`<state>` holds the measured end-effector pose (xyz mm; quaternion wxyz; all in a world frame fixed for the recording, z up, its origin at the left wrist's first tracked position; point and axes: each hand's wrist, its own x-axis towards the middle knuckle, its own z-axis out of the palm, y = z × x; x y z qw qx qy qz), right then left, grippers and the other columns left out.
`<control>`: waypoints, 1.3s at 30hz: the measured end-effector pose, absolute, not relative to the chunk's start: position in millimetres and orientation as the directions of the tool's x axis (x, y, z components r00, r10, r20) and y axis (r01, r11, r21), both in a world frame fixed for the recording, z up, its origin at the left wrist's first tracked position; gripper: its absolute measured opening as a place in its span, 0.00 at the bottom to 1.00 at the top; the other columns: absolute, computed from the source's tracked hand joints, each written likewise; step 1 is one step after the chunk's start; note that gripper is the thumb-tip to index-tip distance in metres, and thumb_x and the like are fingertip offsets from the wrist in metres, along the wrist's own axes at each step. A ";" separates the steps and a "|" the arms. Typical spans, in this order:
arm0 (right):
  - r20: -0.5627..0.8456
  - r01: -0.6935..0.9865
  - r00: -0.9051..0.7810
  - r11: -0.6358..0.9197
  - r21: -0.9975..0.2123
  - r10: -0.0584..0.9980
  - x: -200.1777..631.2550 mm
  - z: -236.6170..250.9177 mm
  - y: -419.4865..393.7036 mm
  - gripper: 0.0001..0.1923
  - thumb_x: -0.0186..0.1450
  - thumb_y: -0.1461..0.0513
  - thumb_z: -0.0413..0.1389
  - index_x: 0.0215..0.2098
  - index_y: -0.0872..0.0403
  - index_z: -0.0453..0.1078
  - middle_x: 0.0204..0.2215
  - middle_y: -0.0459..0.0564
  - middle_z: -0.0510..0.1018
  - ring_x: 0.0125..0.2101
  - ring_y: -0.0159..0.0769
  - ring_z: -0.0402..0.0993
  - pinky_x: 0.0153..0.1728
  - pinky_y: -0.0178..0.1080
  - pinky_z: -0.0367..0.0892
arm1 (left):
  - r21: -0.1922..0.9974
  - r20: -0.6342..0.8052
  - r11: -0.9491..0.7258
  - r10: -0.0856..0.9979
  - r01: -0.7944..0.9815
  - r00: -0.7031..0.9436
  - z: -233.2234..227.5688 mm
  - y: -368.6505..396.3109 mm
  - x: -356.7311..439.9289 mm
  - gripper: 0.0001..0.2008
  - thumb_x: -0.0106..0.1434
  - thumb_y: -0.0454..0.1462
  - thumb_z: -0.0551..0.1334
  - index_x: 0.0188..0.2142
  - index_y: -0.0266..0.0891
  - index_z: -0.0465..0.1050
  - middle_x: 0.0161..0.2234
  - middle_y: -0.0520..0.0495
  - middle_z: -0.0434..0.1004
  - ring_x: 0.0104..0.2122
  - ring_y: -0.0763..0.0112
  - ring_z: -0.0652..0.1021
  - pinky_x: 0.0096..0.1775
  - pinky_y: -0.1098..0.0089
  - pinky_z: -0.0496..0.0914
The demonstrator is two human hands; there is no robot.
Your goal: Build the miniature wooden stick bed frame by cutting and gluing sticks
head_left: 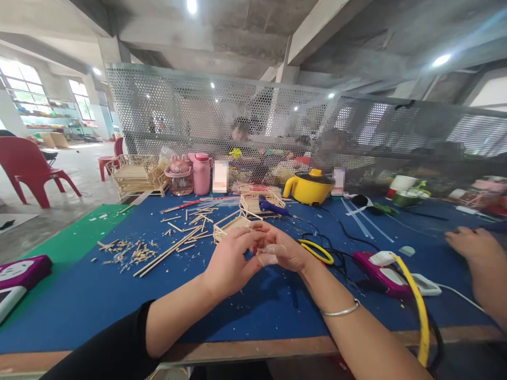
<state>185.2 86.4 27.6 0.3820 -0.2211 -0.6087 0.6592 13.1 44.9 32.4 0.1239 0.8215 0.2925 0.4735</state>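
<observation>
My left hand point(232, 258) and my right hand point(279, 248) meet above the blue table mat point(119, 295), fingers touching. The left fingers pinch at the right hand's fingers, which show whitish glue residue; whether a small piece sits between them I cannot tell. Just beyond the hands lies a small open frame of wooden sticks point(232, 224). Loose wooden sticks point(174, 248) and short offcuts point(129, 252) are scattered to the left of the hands. A silver bangle point(340, 310) circles my right wrist.
A blue glue gun point(273, 207) rests on another stick frame behind. Yellow-handled tool point(317, 250), cables and a pink-white device point(390, 272) lie right. Another person's hand point(475, 248) rests far right. Yellow pot point(309, 187), pink bottles point(200, 173), finished stick models point(137, 174) line the mesh screen.
</observation>
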 end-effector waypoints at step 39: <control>0.268 0.327 -0.009 0.256 -0.910 0.963 219.9 7.7 126.9 0.15 0.50 0.62 0.58 0.36 0.55 0.71 0.25 0.46 0.75 0.22 0.29 0.65 0.25 0.35 0.61 | 0.163 -0.013 -0.213 0.976 0.964 0.218 23.2 147.0 -135.3 0.17 0.53 0.51 0.62 0.35 0.42 0.76 0.36 0.46 0.80 0.35 0.64 0.77 0.33 0.72 0.66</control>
